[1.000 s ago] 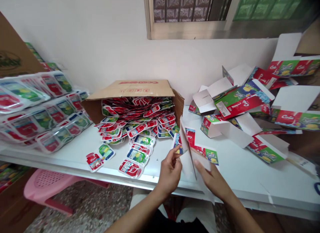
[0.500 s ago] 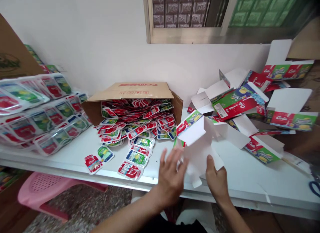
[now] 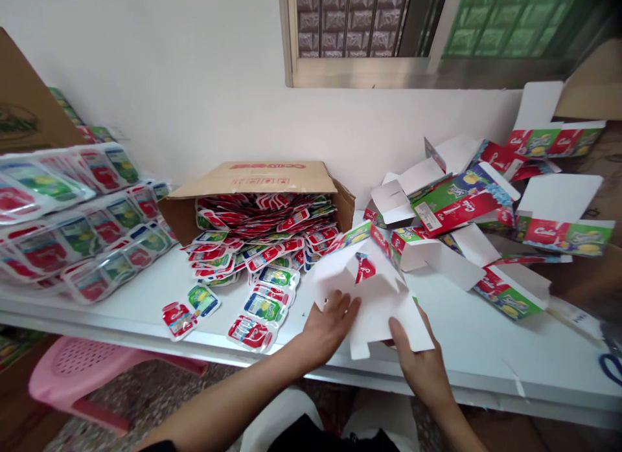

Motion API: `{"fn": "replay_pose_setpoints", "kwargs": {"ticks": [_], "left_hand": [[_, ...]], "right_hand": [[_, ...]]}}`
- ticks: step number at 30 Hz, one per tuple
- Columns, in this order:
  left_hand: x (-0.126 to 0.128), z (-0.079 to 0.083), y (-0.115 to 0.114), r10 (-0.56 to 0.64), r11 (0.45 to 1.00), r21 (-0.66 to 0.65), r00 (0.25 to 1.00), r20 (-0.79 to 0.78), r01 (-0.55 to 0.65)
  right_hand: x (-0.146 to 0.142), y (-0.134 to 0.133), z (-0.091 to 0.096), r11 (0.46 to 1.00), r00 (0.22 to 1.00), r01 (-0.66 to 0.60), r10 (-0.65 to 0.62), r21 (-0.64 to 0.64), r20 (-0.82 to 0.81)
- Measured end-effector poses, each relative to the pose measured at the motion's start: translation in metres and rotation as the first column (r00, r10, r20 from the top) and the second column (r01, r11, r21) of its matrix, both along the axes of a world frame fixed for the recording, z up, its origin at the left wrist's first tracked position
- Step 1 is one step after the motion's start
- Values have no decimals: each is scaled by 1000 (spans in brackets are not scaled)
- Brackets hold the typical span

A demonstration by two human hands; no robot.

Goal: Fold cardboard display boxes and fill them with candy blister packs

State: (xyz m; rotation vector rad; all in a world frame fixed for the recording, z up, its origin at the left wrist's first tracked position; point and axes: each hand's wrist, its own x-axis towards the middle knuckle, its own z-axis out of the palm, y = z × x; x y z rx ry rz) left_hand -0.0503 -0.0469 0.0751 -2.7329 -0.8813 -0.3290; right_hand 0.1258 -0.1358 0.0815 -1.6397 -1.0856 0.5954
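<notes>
A half-folded paper carton (image 3: 374, 296), white inside and red and green outside, lies near the front edge of the white table (image 3: 486, 348). My left hand (image 3: 328, 326) pinches its left flap, thumb on top. My right hand (image 3: 420, 361) grips its lower right flap, thumb on the white face. Just left of my hands, a brown cardboard box (image 3: 262, 180) lies on its side, and several red and green sachet packs (image 3: 262, 258) spill from it onto the table.
Several more unfolded cartons (image 3: 466, 206) are piled at the back right. Stacks of wrapped sachet sheets (image 3: 72, 212) fill the left end of the table. A pink plastic stool (image 3: 82, 368) stands under the table at the left. A white wall and window are behind.
The carton has been opened out and lowered toward the table, white inside now facing up. Both hands have shifted their hold onto its flaps.
</notes>
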Motion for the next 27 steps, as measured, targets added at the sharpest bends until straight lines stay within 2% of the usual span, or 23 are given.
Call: {"fn": "replay_pose_setpoints", "kwargs": {"ticks": [2, 4, 6, 8, 10, 12, 15, 16, 18, 19, 21, 24, 27], "left_hand": [[-5, 1, 2, -3, 999, 38, 999, 35, 2], [-8, 2, 3, -24, 998, 65, 997, 78, 19], [-10, 2, 5, -55, 995, 94, 990, 128, 43], [-11, 1, 9, -96, 989, 128, 978, 185, 73], [-12, 0, 16, -128, 984, 147, 967, 220, 97], [-12, -6, 20, -143, 986, 116, 970, 198, 121], [-13, -26, 19, -177, 983, -37, 980, 87, 181], [-13, -36, 16, -190, 976, -100, 980, 60, 195], [-11, -55, 9, -172, 963, -201, 983, 64, 181], [-9, -63, 6, -141, 962, -225, 987, 73, 154], [-1, -73, 3, -4, 972, -232, 991, 130, 34], [20, -71, 7, 209, 964, -218, 936, 283, -149], [40, -61, 14, 261, 959, -198, 903, 341, -202]], "right_hand": [[14, -5, 3, 992, 989, -108, 113, -59, 95], [33, -5, 6, 976, 939, -206, 217, -70, 267], [54, 1, 10, 927, 819, -370, 361, -71, 446], [73, 12, 16, 859, 667, -494, 474, -134, 575], [88, 23, 19, 839, 555, -499, 503, -218, 663], [95, 31, 16, 861, 482, -437, 468, -260, 741], [92, 29, -7, 873, 402, -362, 463, -327, 790], [87, 25, -16, 873, 409, -326, 477, -364, 778], [76, 16, -34, 858, 473, -252, 512, -447, 717], [70, 13, -39, 850, 521, -208, 514, -483, 681], [59, 11, -45, 842, 610, -96, 471, -531, 637], [52, 24, -42, 844, 672, 82, 346, -531, 654], [54, 44, -36, 856, 702, 170, 243, -489, 669]]}}
